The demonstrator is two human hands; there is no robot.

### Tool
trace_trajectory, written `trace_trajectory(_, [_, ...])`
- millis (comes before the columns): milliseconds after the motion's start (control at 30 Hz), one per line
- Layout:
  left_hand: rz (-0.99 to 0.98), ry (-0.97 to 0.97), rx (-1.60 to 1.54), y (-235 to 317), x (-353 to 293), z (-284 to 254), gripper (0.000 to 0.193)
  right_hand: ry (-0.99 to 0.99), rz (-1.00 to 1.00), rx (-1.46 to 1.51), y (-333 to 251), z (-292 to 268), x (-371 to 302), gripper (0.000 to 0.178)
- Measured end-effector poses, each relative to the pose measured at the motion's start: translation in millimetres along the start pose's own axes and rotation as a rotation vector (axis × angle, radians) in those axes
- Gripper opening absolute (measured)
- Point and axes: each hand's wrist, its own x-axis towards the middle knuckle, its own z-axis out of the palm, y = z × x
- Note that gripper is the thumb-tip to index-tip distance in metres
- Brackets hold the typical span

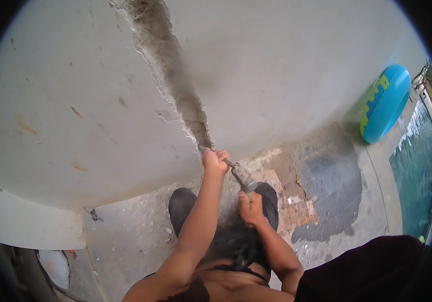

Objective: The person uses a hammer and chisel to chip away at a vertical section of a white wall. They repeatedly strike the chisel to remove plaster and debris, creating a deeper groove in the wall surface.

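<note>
Power chisel (pixel 243 176), grey and coated in dust, is held just below and to the right of the lower end of a rough groove (pixel 173 70) cut into the pale wall (pixel 90 65). Its thin shaft (pixel 229 162) is aimed up and leftward at that lower end; whether the wall is touched by the tip cannot be told, as much of the front is hidden by the left hand (pixel 216 161).

Chipping at the bottom of the groove seems to be the step in hand. For the next move, the shaft would probably need to be kept in line with the groove and pressed in firmly, with both grips kept tight.

The shaft is gripped by the left hand, closed into a fist right beside the groove's lower end. The rear of the tool is clasped by the right hand (pixel 251 207), lower and farther right of the groove; its fingers are curled, though partly out of sight. The left arm is stretched almost straight, while the right is bent at the elbow and kept nearer the body.

Below the groove, the dusty floor (pixel 135 226) is spread under the knees. To its lower right, a dark grey patch (pixel 334 181) is seen; farther right, a blue swim ring (pixel 389 105) is leaned against the wall.
</note>
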Motion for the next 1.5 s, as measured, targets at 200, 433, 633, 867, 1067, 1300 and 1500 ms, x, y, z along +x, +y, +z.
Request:
trace_trajectory(200, [-0.081, 0.013, 0.032, 5.2, -1.2, -30.6, 0.043, 0.177, 0.066, 0.306, -42.6, -44.4, -33.3, 0.055])
trace_trajectory(433, [-0.074, 0.001, 0.130, -7.6, -14.6, -23.5, 0.044, 0.315, -0.334, 0.697, -86.1, -62.0, -24.2, 0.070])
trace_trajectory(633, [-0.003, -0.008, 0.083, 1.5, -12.5, -14.9, 0.040, 0.275, -0.333, 0.783, -95.3, -62.8, -24.8, 0.072])
trace_trajectory(867, [0.018, 0.041, 0.008, -8.7, -0.6, -1.8, 0.044, 0.077, -0.071, -0.080, 36.0, 0.3, -14.5, 0.055])
trace_trajectory(1067, [0.052, 0.100, 0.102, -22.0, -8.0, -14.9, 0.033, 0.197, 0.090, 0.530, 2.3, -34.4, -24.9, 0.049])
trace_trajectory(1300, [0.035, 0.231, 0.164, -36.6, -19.0, -45.9, 0.036, 0.331, 0.311, 0.169, -18.5, -66.6, -42.5, 0.034])
trace_trajectory(1500, [0.086, 0.173, 0.239, -27.7, -17.5, -37.2, 0.046, 0.500, 0.341, 0.290, -14.8, -71.4, -56.4, 0.034])
